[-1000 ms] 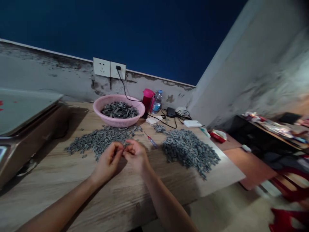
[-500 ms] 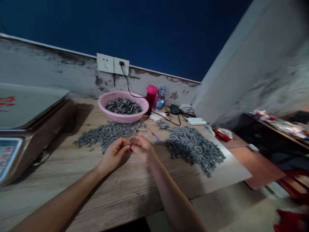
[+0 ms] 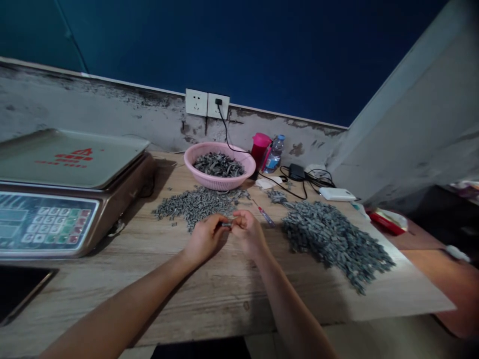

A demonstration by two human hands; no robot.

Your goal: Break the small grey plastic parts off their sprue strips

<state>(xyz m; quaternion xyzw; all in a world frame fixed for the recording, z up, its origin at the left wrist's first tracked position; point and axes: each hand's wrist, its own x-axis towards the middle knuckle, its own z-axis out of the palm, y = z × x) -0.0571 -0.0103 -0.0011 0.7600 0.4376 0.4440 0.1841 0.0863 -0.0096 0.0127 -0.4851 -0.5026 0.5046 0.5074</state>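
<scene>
Grip clenched, left hand (image 3: 205, 240) and right hand (image 3: 249, 233) on one small grey piece (image 3: 226, 225); grainy tabletop (image 3: 224, 304) beneath

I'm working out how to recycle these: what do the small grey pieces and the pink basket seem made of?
The small grey pieces look like rubber or plastic with a matte finish: dull grey, no metallic shine, though at this size I can't tell which. The pink basket looks like moulded plastic, judging by its even colour and smooth, curved wall.
</scene>
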